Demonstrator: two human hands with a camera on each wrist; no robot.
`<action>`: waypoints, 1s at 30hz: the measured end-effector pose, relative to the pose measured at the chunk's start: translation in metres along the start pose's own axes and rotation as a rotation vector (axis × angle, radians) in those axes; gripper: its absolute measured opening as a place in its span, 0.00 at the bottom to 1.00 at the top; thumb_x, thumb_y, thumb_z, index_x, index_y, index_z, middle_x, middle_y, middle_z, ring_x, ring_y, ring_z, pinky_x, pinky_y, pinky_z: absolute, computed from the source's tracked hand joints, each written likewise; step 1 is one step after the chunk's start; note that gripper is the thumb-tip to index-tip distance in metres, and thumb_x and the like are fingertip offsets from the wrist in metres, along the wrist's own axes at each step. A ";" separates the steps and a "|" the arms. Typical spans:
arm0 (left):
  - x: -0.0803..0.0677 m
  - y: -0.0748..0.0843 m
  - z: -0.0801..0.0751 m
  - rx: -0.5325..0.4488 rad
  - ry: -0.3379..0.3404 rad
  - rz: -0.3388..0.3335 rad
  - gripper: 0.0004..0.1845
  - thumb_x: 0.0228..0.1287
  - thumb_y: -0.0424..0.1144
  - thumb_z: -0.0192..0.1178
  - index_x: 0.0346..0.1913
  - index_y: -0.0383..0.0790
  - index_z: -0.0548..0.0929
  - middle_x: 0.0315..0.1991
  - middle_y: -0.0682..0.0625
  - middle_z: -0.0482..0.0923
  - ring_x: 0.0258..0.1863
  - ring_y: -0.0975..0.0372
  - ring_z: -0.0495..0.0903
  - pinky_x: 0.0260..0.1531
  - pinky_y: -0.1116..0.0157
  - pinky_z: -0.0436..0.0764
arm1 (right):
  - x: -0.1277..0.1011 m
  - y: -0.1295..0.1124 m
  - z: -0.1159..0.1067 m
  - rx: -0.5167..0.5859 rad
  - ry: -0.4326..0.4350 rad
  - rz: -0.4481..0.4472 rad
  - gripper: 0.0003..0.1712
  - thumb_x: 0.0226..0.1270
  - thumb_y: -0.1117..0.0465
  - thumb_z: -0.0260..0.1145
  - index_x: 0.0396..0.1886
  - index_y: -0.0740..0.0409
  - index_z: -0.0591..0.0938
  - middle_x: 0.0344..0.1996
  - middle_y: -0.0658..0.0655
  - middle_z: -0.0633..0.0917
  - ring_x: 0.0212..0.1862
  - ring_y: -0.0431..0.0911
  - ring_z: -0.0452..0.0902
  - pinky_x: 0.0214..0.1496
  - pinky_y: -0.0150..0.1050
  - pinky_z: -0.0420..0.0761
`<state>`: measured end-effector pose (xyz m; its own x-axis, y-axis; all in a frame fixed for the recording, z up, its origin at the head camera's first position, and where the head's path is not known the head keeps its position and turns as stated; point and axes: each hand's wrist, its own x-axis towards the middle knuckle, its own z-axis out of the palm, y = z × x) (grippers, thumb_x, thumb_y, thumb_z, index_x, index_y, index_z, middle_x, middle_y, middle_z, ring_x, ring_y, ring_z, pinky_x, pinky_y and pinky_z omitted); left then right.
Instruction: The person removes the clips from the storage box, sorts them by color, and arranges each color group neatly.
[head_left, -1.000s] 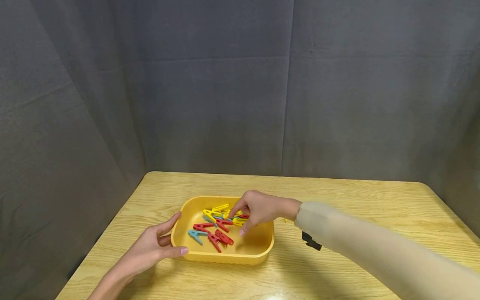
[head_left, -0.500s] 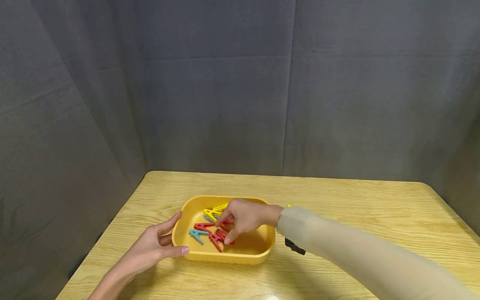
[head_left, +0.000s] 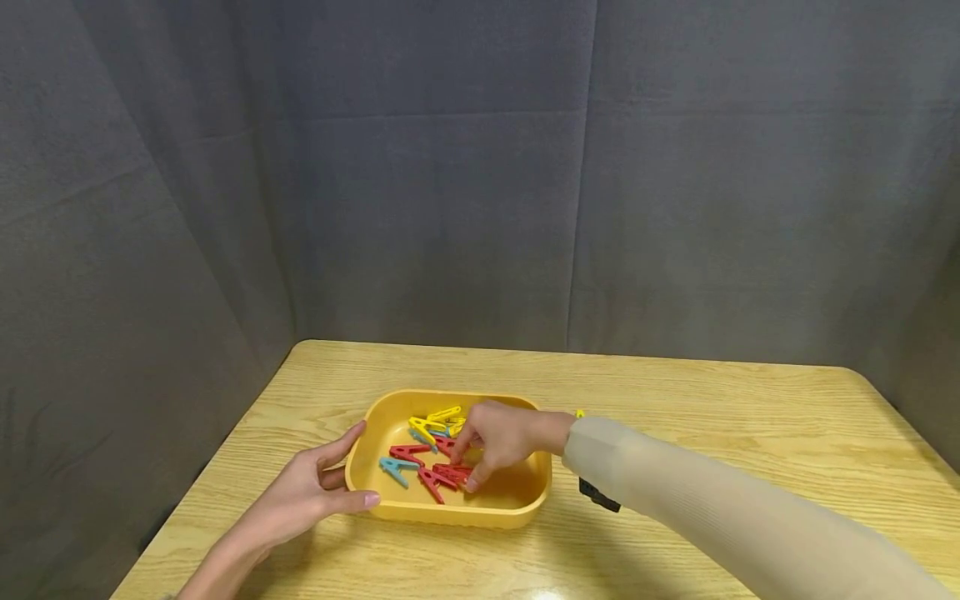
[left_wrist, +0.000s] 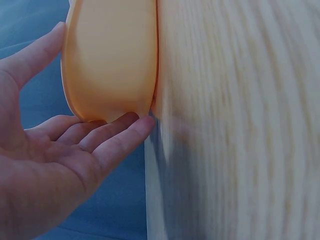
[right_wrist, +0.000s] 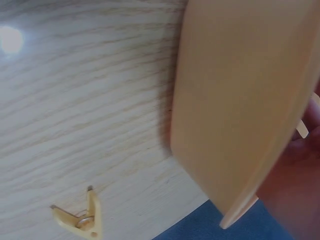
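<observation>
A: The right hand (head_left: 501, 440) reaches into the yellow tray (head_left: 517, 500) at lower centre; fingers curl over the red clothespins (head_left: 442, 475). Whether it grips one, I cannot tell.

B: The left hand (head_left: 311, 492) rests open against the tray's left wall. A tangled pin could drag others out.

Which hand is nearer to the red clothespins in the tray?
The right hand: its fingertips reach the red clothespins inside the tray. The left hand stays outside, against the tray's left wall.
</observation>
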<state>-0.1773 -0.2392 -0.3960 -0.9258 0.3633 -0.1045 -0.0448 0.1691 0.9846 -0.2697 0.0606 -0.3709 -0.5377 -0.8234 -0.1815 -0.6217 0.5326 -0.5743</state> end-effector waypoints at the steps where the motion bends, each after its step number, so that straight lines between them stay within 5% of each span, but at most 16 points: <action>1: 0.000 0.000 0.000 -0.001 0.000 0.000 0.55 0.63 0.31 0.76 0.84 0.32 0.50 0.81 0.30 0.51 0.69 0.42 0.74 0.53 0.59 0.86 | -0.001 0.000 0.000 0.003 0.001 0.005 0.19 0.58 0.60 0.85 0.49 0.59 0.93 0.19 0.45 0.69 0.27 0.38 0.59 0.29 0.31 0.58; 12: -0.002 0.000 -0.001 -0.011 0.002 0.004 0.56 0.62 0.31 0.77 0.84 0.33 0.50 0.82 0.31 0.51 0.69 0.42 0.73 0.53 0.59 0.86 | -0.005 0.000 0.000 0.014 -0.004 0.007 0.16 0.53 0.62 0.87 0.42 0.59 0.93 0.17 0.44 0.65 0.24 0.37 0.57 0.29 0.31 0.57; 21: -0.002 0.000 -0.002 0.002 0.004 -0.005 0.55 0.63 0.31 0.77 0.85 0.33 0.50 0.82 0.32 0.49 0.71 0.41 0.71 0.53 0.59 0.85 | 0.005 -0.002 0.003 -0.115 -0.004 -0.077 0.36 0.52 0.67 0.86 0.64 0.58 0.87 0.23 0.45 0.62 0.28 0.37 0.56 0.31 0.31 0.58; 30: -0.002 -0.001 -0.001 0.010 0.007 -0.008 0.56 0.62 0.31 0.77 0.85 0.33 0.50 0.82 0.32 0.50 0.70 0.41 0.72 0.53 0.58 0.85 | 0.011 -0.006 0.009 -0.091 -0.019 -0.054 0.26 0.57 0.62 0.85 0.56 0.55 0.90 0.25 0.48 0.78 0.29 0.37 0.64 0.31 0.30 0.63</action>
<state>-0.1752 -0.2407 -0.3964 -0.9280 0.3555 -0.1113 -0.0483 0.1814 0.9822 -0.2667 0.0464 -0.3765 -0.4914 -0.8547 -0.1675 -0.6994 0.5019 -0.5089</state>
